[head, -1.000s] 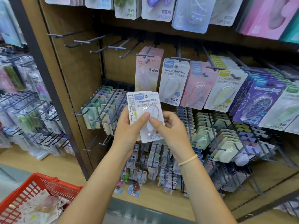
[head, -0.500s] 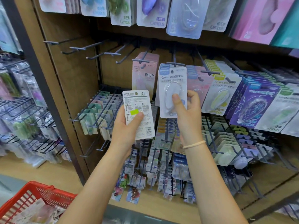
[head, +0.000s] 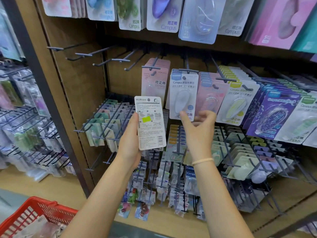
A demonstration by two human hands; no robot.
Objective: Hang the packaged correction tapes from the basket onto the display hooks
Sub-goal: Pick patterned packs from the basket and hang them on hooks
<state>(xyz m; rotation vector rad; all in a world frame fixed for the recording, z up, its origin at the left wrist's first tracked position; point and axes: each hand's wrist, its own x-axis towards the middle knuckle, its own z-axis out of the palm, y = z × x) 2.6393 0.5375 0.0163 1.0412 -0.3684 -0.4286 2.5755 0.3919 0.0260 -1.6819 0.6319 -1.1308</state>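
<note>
A white correction tape pack (head: pixel 183 95) hangs upright on a display hook (head: pixel 188 70), its blue-topped card printed "Campus" and its clear blister facing outward. Just left of that hook, and lower, a second white pack (head: pixel 150 122) is held upright with its printed back showing: instructions, a small yellow-green sticker and a barcode. The left hand (head: pixel 129 143) has its grip on this pack's lower left edge. Far below and left of the hook, the red basket (head: pixel 42 210) holds more packs (head: pixel 36 228), lying flat and jumbled.
</note>
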